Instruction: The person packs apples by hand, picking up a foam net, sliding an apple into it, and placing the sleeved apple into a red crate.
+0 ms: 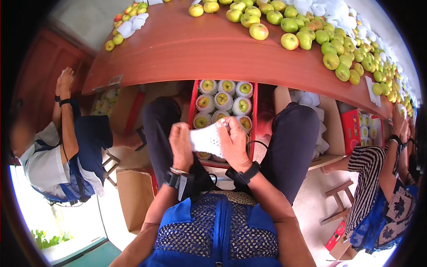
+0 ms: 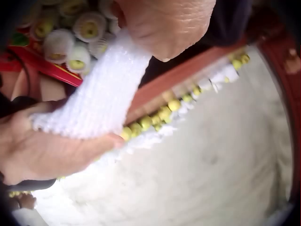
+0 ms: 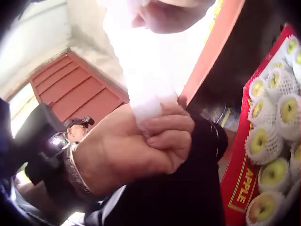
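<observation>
A white foam net sleeve (image 1: 207,139) is stretched between the two hands above a red box (image 1: 193,107) of net-wrapped apples. My left hand (image 1: 181,144) grips its left end; the right wrist view shows the left hand's fingers (image 3: 171,127) curled round the foam (image 3: 146,80). At the other end, my right hand (image 1: 234,142) holds the net between thumb and fingers. In the left wrist view the sleeve (image 2: 101,89) looks flat and widens toward the right hand (image 2: 51,153). The inner fingertips of the right hand are partly hidden by the foam.
Beyond the box is a red-brown table (image 1: 178,49) with loose apples (image 1: 289,41) and white nets (image 1: 338,18). An open carton (image 1: 331,124) with white foam stands right of my knees. People sit at left (image 1: 49,151) and right (image 1: 382,178); an empty-looking carton (image 1: 133,200) is lower left.
</observation>
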`<state>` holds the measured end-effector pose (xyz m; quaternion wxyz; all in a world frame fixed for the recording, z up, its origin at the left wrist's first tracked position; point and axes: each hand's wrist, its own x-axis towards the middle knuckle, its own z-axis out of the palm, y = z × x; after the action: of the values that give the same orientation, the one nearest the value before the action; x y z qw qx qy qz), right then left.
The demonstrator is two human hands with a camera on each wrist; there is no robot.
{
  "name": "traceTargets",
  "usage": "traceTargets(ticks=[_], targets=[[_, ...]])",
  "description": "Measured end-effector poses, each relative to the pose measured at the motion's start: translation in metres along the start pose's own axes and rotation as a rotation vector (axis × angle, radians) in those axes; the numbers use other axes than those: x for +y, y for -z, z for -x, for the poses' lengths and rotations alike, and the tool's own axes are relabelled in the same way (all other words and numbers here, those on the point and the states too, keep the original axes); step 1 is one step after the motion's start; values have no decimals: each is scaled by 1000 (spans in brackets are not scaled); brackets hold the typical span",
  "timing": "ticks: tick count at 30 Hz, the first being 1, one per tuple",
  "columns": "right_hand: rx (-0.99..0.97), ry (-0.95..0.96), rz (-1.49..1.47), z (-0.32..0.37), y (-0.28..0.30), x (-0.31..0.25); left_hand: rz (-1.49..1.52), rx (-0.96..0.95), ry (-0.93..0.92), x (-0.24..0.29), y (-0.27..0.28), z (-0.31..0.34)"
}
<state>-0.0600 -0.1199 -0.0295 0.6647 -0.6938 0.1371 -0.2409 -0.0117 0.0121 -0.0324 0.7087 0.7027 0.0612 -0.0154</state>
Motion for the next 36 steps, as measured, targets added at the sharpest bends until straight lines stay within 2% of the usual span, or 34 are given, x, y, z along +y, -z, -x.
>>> traceTargets(ticks=[1, 3, 4, 5, 6, 9, 10, 11, 13, 15, 17, 19, 20, 24, 28, 35, 36], targets=[[-7, -13, -1, -1, 1, -2, 22, -33, 101, -13, 0, 8], [-17, -59, 10, 3, 5, -2, 57, -97, 170, -19, 4, 10], [-9, -130, 3, 2, 8, 3, 87, -124, 119, -15, 3, 9], [33, -79, -43, -2, 9, 3, 124, -145, 57, -7, 0, 5], [14, -42, 29, -6, 11, 6, 66, -262, 44, -1, 8, 0], [13, 1, 120, -8, 10, 0, -86, -128, -34, 17, 7, -2], [21, 2, 140, -7, 11, -3, 22, -106, 62, 23, 8, -2], [37, 7, 105, -8, 14, -1, 57, -71, 19, 20, 9, -3], [64, 16, 28, -12, 17, 4, 15, -249, 16, 15, 16, 0], [68, -49, -68, -12, 14, 17, 161, -332, 120, 14, 16, 6], [72, -46, -46, -11, 16, 21, 201, -259, 61, 13, 9, 11], [85, -76, -108, -10, 16, 18, 114, -93, -24, 25, -1, 15], [90, -84, -128, -10, 16, 22, 102, -106, -67, 23, 2, 13], [114, -28, -60, -11, 16, 35, 144, -288, 18, 15, 10, 12], [105, -35, 65, -9, 19, 31, 121, -239, -23, 14, 6, 17], [21, 16, 139, -6, 14, 15, 337, -444, 398, 16, 16, 17], [14, 21, 150, -6, 14, 14, 439, -505, 452, 12, 17, 14]])
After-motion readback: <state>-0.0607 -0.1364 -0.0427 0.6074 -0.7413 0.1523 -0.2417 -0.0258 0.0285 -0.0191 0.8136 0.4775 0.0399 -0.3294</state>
